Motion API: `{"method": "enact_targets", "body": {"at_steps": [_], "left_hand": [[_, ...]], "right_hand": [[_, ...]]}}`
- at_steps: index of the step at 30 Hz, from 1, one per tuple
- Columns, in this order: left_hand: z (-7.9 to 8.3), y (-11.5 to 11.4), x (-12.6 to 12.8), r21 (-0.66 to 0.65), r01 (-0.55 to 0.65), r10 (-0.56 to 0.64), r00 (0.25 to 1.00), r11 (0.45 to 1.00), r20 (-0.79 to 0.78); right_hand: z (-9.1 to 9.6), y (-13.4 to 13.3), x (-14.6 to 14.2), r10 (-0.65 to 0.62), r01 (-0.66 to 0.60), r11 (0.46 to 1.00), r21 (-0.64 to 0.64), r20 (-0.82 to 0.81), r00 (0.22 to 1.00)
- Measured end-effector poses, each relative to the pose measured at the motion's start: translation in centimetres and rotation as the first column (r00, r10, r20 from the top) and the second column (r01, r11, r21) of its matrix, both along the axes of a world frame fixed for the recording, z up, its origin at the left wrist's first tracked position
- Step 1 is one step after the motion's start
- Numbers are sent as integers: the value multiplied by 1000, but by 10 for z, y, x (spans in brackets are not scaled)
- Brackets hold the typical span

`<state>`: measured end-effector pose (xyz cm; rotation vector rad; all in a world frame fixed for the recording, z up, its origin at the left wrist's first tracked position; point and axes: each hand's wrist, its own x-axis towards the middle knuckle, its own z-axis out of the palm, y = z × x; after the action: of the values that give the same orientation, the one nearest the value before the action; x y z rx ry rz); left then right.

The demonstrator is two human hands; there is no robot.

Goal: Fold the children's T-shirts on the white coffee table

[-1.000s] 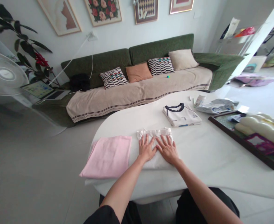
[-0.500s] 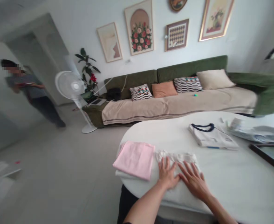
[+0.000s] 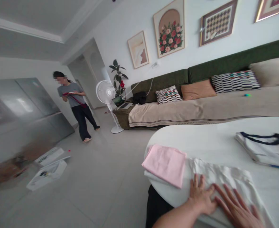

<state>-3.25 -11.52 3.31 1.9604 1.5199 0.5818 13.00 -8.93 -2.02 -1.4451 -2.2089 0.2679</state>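
My left hand (image 3: 201, 195) and my right hand (image 3: 236, 207) lie flat with fingers spread on a folded white garment (image 3: 227, 180) at the near edge of the white table (image 3: 201, 139). Both hands hold nothing. A folded pink cloth (image 3: 165, 164) lies just left of the white garment, at the table's left end. A folded white shirt with a dark navy collar (image 3: 264, 149) rests farther right on the table.
A green sofa (image 3: 201, 95) with patterned cushions stands behind the table. A white standing fan (image 3: 107, 96) and a potted plant (image 3: 118, 76) are at its left end. Another person (image 3: 75, 104) walks by the far doorway. Papers (image 3: 48, 169) lie on the floor at left.
The view has swung left and up, bringing the other person and the doorway into sight. My hands stay flat on the white garment, now at the lower right.
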Motion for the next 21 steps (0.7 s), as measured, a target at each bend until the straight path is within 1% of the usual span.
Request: {"method": "enact_targets", "body": {"at_steps": [2, 3, 4, 5, 6, 7, 8, 9, 11, 12, 14, 16, 17, 18, 19, 20, 21], "left_hand": [[5, 9, 3, -14, -21, 21, 1000, 1000, -3], [7, 12, 4, -27, -32, 32, 999, 999, 4], [9, 14, 5, -14, -79, 79, 996, 997, 36], [10, 15, 4, 7, -152, 151, 984, 988, 93], [10, 17, 3, 25, -257, 250, 953, 966, 170], [8, 19, 0, 25, -355, 338, 907, 934, 249], [7, 20, -4, 5, -376, 360, 890, 926, 281], [5, 20, -8, -17, -367, 355, 885, 930, 301], [2, 15, -18, -107, -373, 384, 839, 922, 385], [1, 9, -22, -173, -382, 419, 800, 908, 430], [2, -11, -30, -318, -416, 523, 685, 852, 507], [4, -36, -34, -443, -437, 622, 551, 783, 556], [4, -50, -34, -508, -424, 662, 483, 750, 573], [5, -64, -32, -585, -381, 697, 423, 716, 579], [6, -76, -29, -669, -301, 729, 377, 680, 571], [7, -86, -24, -751, -187, 758, 345, 634, 554], [9, -93, -18, -815, -42, 778, 327, 579, 536]], "right_hand": [[14, -3, -3, -63, 66, 997, -48, 71, 995], [23, -6, -5, -87, 100, 990, -100, 128, 988], [31, -11, -6, -101, 122, 985, -121, 171, 980], [39, -16, -8, -64, 90, 988, -123, 204, 977], [45, -22, -10, -1, 31, 992, -125, 227, 974], [49, -29, -13, 72, -39, 990, -137, 246, 967], [50, -36, -15, 145, -106, 982, -154, 264, 954], [50, -43, -19, 167, -127, 980, -152, 291, 942], [47, -57, -25, 119, -89, 991, -104, 335, 935], [45, -63, -28, 77, -55, 996, -73, 350, 933], [45, -72, -32, 21, -8, 999, -38, 363, 931], [52, -75, -31, 37, -17, 998, -59, 355, 934], [57, -74, -29, 63, -33, 995, -95, 330, 942], [64, -71, -27, 91, -50, 987, -151, 278, 956], [72, -66, -24, 106, -63, 973, -221, 190, 976], [81, -59, -20, 93, -70, 952, -297, 65, 993], [91, -51, -17, 46, -77, 923, -377, -91, 995]]}}
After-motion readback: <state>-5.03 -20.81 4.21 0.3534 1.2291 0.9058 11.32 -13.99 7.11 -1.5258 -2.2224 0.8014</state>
